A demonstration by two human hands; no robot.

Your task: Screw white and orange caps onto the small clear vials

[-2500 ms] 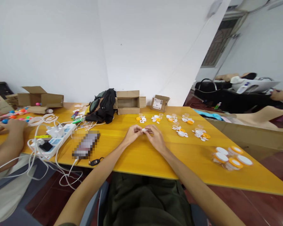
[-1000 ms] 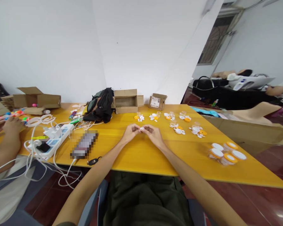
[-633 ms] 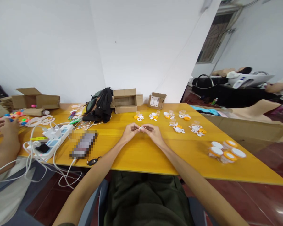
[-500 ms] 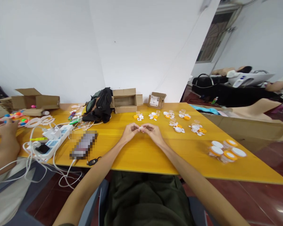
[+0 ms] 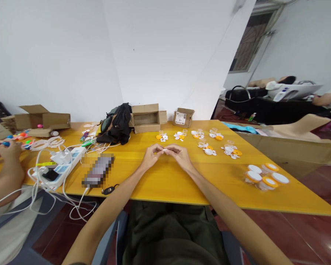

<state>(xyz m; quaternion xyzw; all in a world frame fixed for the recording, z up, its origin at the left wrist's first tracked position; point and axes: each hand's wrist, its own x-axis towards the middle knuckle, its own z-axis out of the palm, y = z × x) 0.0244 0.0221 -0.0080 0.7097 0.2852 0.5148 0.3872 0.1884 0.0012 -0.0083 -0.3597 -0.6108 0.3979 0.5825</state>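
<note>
A small white plastic part is pinched between my two hands above the middle of the table, mostly covered by fingertips. My left hand is closed on it from the left. From the other side, my right hand closes on it too. Beyond the hands lie small groups of white and orange plastic pieces with clear cups; the nearest group is just past my fingers. Another group sits to the right. Several clear jars with white and orange lids stand together at the right.
A power strip with tangled white cables and a blurred-out phone lie left of my arm. Cardboard boxes and a black bag stand along the wall. At far left, a co-worker's hand holds a blue ball.
My hands stay in the same place, with the white part shifting only slightly between the fingertips. At far left, the co-worker's hands have moved a little.
</note>
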